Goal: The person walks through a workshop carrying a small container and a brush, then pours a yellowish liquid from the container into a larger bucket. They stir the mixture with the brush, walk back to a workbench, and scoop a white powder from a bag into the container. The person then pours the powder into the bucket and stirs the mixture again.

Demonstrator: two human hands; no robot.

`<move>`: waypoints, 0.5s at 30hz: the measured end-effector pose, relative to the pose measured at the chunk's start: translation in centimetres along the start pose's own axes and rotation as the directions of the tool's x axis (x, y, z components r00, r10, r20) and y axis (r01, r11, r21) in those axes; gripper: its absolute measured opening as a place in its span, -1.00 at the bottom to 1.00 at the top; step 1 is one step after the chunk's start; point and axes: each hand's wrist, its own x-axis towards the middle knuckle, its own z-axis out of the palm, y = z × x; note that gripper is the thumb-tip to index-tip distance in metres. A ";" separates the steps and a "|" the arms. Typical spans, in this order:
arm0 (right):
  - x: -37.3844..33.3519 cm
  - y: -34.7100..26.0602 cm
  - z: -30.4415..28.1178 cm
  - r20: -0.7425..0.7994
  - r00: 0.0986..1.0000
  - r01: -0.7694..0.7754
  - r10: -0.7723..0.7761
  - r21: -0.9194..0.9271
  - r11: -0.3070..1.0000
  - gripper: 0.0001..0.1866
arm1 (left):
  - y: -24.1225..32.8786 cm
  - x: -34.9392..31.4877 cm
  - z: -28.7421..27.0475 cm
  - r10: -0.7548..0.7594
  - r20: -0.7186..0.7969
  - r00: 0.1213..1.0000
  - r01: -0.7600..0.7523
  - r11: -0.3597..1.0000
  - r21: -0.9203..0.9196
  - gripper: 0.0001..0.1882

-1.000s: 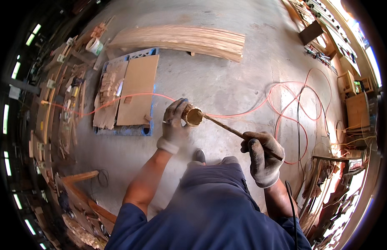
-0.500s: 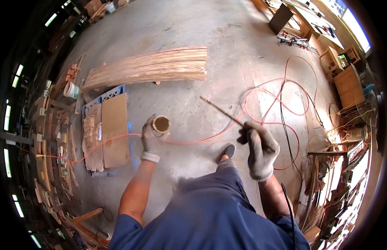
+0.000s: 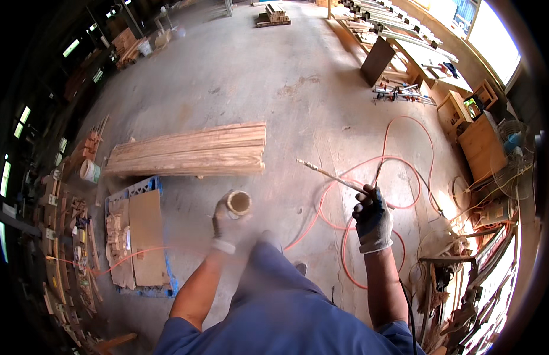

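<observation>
My left hand (image 3: pixel 225 227), in a pale work glove, is wrapped round a small round cup (image 3: pixel 239 202). The cup's open top faces up and shows a brownish inside; its rim looks crusted. In a glove with dark fingers, my right hand (image 3: pixel 374 220) grips the near end of a long thin stick (image 3: pixel 329 174). That stick points forward and left, its far end pale and coated-looking. A wide gap separates its tip from the cup. A pale haze blurs the area by my left hand.
Long wooden boards (image 3: pixel 191 151) lie stacked ahead on the left. Nearer is a blue pallet (image 3: pixel 168 266) bearing cardboard (image 3: pixel 145 236). An orange hose (image 3: pixel 344 260) loops over the concrete floor by my right hand. A white bucket (image 3: pixel 90 171) stands far left; a workbench (image 3: pixel 425 65) is far right.
My legs have stepped and the floor view has shifted, with the boards now lower and further left. My right hand has turned and the stick has moved slightly right. Both holds stay the same.
</observation>
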 end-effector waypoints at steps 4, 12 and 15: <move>5.2 -1.7 2.3 0.003 0.999 0.054 -0.054 -0.038 0.998 -0.64 | 2.0 6.7 6.7 0.159 0.017 0.987 -0.159 0.987 0.006 -0.28; 17.4 -3.0 13.2 0.223 0.952 0.302 -0.210 -0.563 0.770 -0.68 | 2.3 23.9 14.8 0.324 0.104 0.940 -0.331 0.942 0.061 -0.19; 21.4 -3.3 18.6 0.305 0.944 0.311 -0.127 -0.689 0.655 -0.75 | 2.2 30.0 16.1 0.393 0.152 0.907 -0.413 0.901 0.131 -0.17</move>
